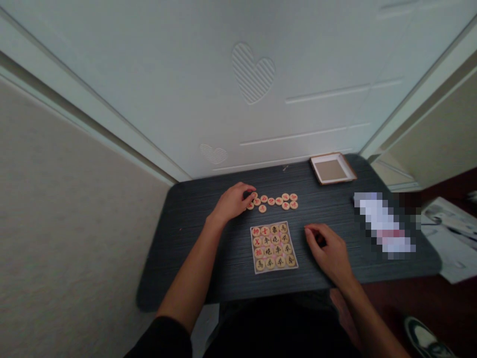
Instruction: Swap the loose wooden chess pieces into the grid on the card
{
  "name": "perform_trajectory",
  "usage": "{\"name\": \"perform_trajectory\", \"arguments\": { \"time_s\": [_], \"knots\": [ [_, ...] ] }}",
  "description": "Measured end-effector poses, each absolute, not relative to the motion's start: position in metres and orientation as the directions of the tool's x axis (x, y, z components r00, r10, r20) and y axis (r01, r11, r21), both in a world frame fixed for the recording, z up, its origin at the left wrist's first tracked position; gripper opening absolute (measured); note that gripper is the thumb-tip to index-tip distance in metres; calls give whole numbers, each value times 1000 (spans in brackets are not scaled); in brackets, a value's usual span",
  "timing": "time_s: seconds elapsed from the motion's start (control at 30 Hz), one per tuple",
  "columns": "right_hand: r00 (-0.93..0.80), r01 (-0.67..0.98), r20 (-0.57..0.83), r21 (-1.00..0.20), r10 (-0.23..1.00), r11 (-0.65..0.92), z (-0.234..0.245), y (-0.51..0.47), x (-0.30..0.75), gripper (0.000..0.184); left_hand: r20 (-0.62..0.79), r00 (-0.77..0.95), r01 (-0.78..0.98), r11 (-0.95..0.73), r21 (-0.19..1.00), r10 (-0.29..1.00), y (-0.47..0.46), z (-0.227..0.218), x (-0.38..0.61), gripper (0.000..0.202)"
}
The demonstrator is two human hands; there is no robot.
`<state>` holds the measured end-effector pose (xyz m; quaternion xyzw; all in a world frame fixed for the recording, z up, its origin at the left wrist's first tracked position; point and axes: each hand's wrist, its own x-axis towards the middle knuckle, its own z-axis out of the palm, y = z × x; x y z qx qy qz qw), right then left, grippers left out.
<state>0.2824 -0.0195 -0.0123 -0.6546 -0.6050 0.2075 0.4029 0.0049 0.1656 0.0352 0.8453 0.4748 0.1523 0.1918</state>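
Note:
A small square board [275, 247] lies on the dark table [186, 248] in front of me, filled with several round wooden chess pieces marked in red and black. Beyond it, a loose cluster of the same pieces [278, 201] lies on the tabletop. My left hand [233, 201] rests at the left end of that cluster, fingers curled around a piece there. My right hand [328, 251] lies on the table just right of the board, fingers curled, with nothing visible in them.
A shallow square box lid [333, 168] sits at the table's far right corner. A blurred-out object [385, 224] lies at the right edge. A white door [253, 84] stands behind the table. Papers [452, 238] and a shoe [428, 340] lie on the floor at right.

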Motion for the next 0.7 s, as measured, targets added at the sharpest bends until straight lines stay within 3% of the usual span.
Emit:
{"name": "perform_trajectory", "arguments": {
  "time_s": [0.4,0.7],
  "knots": [
    [174,625,226,-777,958,70,-13,-19,282,24,65,454,769,-428,474,888,180,22,6,27],
    [167,628,225,-775,960,73,-13,-18,283,23,66,427,754,-395,525,902,182,28,9,14]
  ]
}}
